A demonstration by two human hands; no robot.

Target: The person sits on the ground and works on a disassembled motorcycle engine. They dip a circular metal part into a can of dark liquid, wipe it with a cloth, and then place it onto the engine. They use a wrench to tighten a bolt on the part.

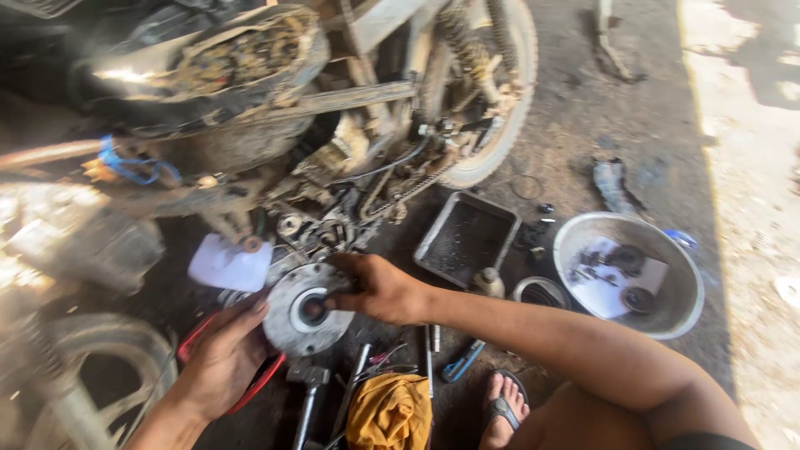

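Note:
A round grey metal disc-shaped engine part (pixel 302 312) with a dark central hole is held low in the middle. My left hand (pixel 223 358) supports it from the lower left, fingers against its rim. My right hand (pixel 379 288) grips its upper right edge, with the thumb near the central hole. Just above stands the open, dirty engine side of a motorcycle (pixel 333 208) with its chain and rear wheel (pixel 500 100).
A rectangular metal tray (pixel 446 258) and a round metal bowl (pixel 677 310) holding small parts sit on the ground to the right. A yellow rag (pixel 390 412), several hand tools (pixel 310 392), a red-handled tool (pixel 260 379), a white plastic container (pixel 229 265) and my sandalled foot (pixel 502 410) lie nearby.

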